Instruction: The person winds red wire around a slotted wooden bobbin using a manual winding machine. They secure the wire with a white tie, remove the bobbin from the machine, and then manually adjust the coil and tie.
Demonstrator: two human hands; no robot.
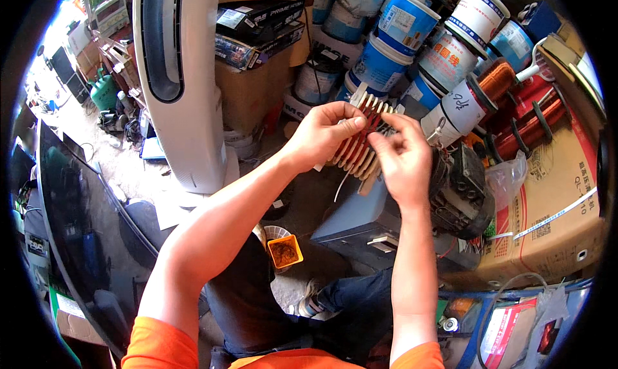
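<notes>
Wire (373, 120), dark red, wraps a ribbed former (352, 158) below stacked drums (407, 25). The left hand (326, 135) pinches wire, hiding the strand; the right hand (405, 158) curls alongside, its grip impossible to tell.

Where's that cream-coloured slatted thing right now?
In the head view, the slatted thing is slightly right of and above centre, between the person's left hand and right hand, below the blue-and-white drums.

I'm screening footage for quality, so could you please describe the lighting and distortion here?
Head view: upper-left background washed out, left hand and right hand brightly lit, floor below dim; head view again: edge of the dark panel curves near the black rim.
</notes>
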